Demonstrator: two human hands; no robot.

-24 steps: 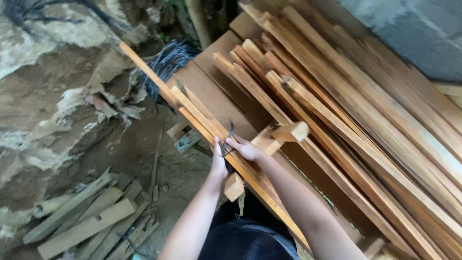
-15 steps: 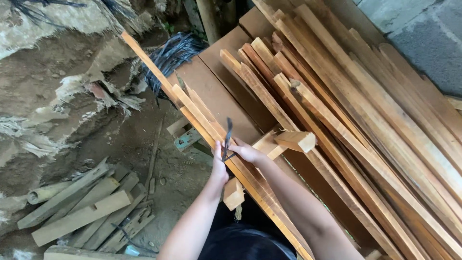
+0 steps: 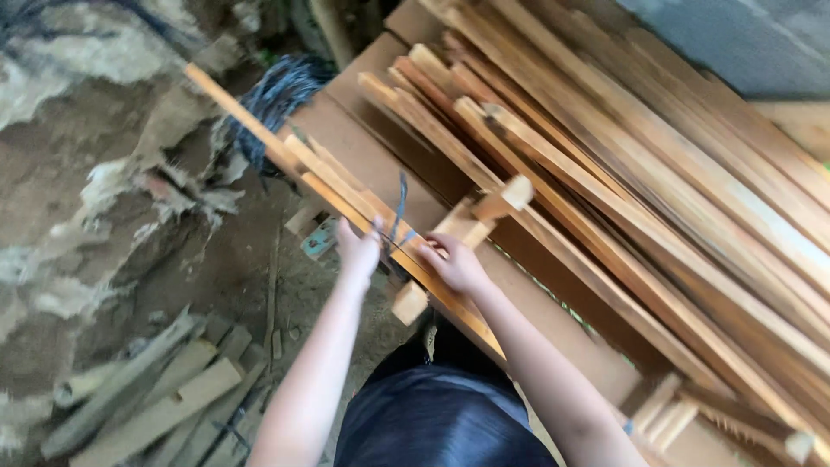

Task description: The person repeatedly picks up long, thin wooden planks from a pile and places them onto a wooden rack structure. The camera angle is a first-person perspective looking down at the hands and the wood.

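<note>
I've got left hand [image 3: 359, 252] and right hand [image 3: 456, 264] both closed on the dark wire [image 3: 399, 212], cinching it round the slat bundle [image 3: 346, 195] across the wooden rest [image 3: 471, 227].

rough matt wood slats [image 3: 363, 203], thin dark metal wire [image 3: 399, 207], dirt floor [image 3: 233, 268].

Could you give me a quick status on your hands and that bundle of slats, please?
Left hand and right hand on the wire around the slat bundle. Bundle lies across a wooden crosspiece. Nothing blocking.
</note>
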